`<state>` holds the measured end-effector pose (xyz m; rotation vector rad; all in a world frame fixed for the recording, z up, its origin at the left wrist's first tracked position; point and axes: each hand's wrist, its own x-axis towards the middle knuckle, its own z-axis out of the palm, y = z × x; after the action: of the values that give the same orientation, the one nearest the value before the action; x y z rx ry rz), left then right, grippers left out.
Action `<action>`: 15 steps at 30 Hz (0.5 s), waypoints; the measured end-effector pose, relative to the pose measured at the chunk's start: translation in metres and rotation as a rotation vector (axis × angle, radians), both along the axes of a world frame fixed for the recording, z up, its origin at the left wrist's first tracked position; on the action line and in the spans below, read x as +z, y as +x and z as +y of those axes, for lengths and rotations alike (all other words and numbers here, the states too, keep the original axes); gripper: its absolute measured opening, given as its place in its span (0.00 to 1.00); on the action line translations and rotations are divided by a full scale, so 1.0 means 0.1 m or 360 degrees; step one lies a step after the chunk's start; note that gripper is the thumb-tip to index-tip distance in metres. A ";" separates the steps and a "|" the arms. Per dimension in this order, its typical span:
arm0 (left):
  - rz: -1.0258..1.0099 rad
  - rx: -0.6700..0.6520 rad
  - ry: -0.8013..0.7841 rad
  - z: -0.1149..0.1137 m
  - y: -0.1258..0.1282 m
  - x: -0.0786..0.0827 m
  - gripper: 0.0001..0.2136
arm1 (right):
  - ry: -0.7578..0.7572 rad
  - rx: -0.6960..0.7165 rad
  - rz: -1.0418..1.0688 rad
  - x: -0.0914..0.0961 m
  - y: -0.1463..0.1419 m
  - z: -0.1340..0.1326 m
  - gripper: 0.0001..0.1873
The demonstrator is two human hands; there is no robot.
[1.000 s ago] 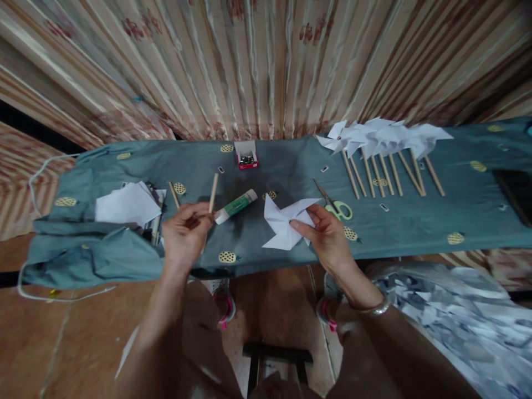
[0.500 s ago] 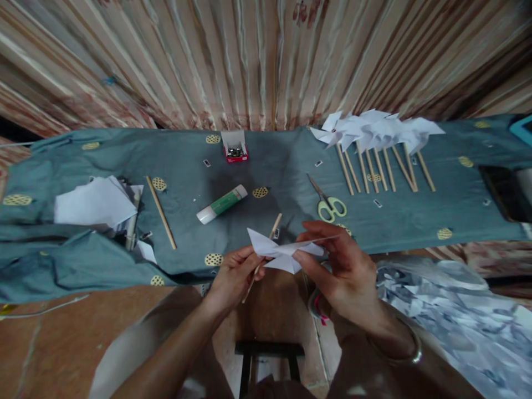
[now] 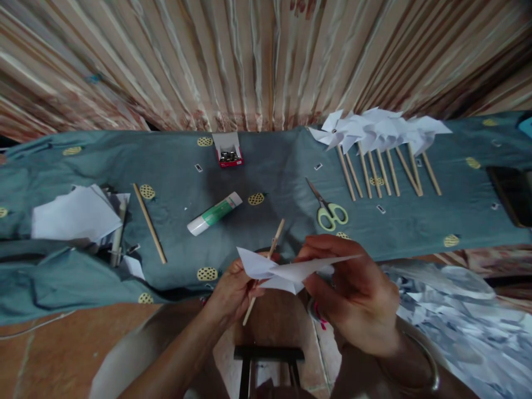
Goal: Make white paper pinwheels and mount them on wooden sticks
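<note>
Pinwheel (image 3: pixel 291 271) between left hand (image 3: pixel 233 291) and right hand (image 3: pixel 357 302)

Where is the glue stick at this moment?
Head view: the glue stick lies on the teal cloth, left of centre, between the loose wooden stick and the scissors.

Glue stick (image 3: pixel 214 213) lies left of scissors (image 3: pixel 328 208), behind the pinwheel (image 3: pixel 286 269).
</note>
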<state>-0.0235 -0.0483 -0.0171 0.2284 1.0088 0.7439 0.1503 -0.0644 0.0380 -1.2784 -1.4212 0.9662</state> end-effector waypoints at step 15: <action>-0.0236 -0.0101 0.0046 0.03 0.04 0.14 0.16 | 0.0374 0.0070 -0.0496 0.00 0.08 0.11 0.25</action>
<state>-0.0196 -0.0454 -0.0033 0.2258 0.8468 0.7079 0.1580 -0.0535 0.0378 -1.2621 -1.7518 0.6222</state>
